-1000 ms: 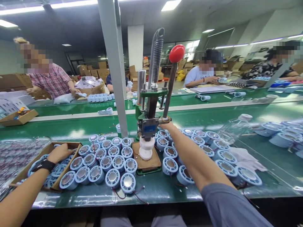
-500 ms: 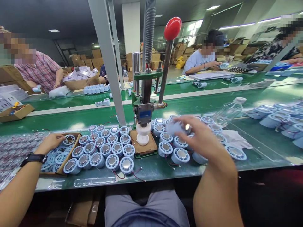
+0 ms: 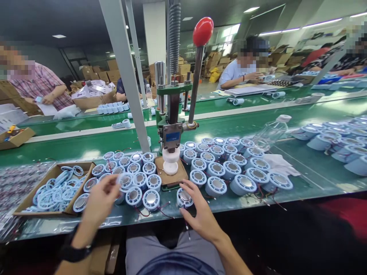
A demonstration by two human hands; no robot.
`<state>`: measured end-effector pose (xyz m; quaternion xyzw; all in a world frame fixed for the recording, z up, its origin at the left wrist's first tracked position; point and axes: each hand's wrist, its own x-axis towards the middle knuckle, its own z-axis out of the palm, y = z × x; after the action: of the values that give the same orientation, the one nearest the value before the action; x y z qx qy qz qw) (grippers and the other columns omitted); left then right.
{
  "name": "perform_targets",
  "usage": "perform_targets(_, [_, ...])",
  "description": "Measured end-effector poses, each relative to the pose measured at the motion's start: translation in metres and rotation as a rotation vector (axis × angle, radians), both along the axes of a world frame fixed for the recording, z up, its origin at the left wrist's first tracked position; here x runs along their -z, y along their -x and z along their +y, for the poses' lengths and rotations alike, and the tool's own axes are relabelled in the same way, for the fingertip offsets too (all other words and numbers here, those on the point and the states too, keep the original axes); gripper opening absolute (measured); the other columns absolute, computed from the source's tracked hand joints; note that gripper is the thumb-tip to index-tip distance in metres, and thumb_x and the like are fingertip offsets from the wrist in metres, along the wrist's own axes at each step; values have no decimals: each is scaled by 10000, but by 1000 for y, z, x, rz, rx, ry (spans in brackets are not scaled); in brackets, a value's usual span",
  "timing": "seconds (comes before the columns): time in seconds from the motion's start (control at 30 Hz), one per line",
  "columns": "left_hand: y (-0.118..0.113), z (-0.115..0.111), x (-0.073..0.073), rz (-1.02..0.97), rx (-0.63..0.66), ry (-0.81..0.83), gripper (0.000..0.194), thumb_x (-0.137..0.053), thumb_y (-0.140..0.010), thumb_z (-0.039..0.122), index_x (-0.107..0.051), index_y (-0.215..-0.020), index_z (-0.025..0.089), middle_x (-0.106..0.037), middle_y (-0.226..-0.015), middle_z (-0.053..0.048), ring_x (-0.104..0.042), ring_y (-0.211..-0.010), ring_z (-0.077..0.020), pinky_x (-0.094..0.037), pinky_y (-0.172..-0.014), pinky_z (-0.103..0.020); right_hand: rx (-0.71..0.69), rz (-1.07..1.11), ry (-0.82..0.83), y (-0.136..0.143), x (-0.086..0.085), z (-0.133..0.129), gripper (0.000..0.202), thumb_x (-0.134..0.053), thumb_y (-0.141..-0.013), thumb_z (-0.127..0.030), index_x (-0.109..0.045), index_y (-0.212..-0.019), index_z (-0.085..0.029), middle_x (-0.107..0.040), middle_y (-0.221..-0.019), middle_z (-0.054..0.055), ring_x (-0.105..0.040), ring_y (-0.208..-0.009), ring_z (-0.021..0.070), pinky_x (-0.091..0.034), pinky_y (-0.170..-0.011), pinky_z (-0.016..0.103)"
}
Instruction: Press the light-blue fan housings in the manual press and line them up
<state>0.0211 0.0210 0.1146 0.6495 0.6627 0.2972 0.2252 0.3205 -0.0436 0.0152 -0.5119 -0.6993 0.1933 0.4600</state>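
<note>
My left hand [image 3: 100, 196], with a dark watch on the wrist, is closed in a pinch on a light-blue plastic ring [image 3: 125, 180], blurred by motion. It hovers over the left group of round blue housings [image 3: 133, 195], whose tops carry silver discs. In front of the press, my right hand [image 3: 199, 208] has thumb and fingers round one blue housing [image 3: 185, 198] near the table edge, its thin wires hanging down. Between the two groups stands a hand press with a red knob [image 3: 203, 31]; its white plunger and white seat [image 3: 170, 168] hold no housing.
A cardboard box [image 3: 21, 209] of loose blue rings sits at left beside clear plastic bags [image 3: 20, 191]. More housings [image 3: 243, 184] stand at right, near a plastic bottle [image 3: 271, 131] and a white cloth [image 3: 282, 165]. A slanted metal post [image 3: 123, 65] rises behind. Co-workers sit across the line.
My left hand has moved right from the ring box, carrying a ring. My right hand has come left and nearer from the right group, bringing a housing in front of the press.
</note>
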Motion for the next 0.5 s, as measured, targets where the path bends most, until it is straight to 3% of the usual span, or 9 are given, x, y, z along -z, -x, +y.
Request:
perform_targets(0.1, [-74, -19, 24, -333, 298, 153, 406, -540, -778, 402, -644, -1105, 186, -696, -829, -59, -667, -627, -189, -548, -584, -291, 117, 67, -33, 14, 16, 3, 503, -592, -813, -189, -541, -1313, -202, -536, -1325, 121, -553, -1245, 226, -482, -1066, 383])
perform_targets(0.2, [-119, -23, 37, -305, 428, 137, 323, -533, -817, 267, -668, -1105, 209, -693, -788, -46, -648, -629, -171, -531, -634, -286, 119, 116, -66, 19, 24, 6, 527, -596, -802, -168, -530, -1324, -187, -590, -1263, 116, -598, -1178, 218, -514, -1026, 365])
perform_targets(0.37, [-137, -19, 42, -52, 458, 41, 336, -507, -863, 194, -676, -1153, 211, -710, -848, -70, -675, -830, -220, -523, -834, -354, 48, 114, -80, 14, 27, 3, 492, -565, -844, -147, -580, -1329, -227, -556, -1350, 110, -566, -1252, 217, -499, -1056, 362])
perform_targets(0.5, [-135, -26, 44, 20, 526, 11, 376, -496, -899, 243, -634, -1249, 235, -678, -1076, -109, -649, -1023, -253, -510, -941, -387, 13, 98, -39, 5, 30, -1, 515, -539, -827, -95, -604, -1317, -237, -515, -1410, 97, -527, -1301, 210, -463, -1101, 375])
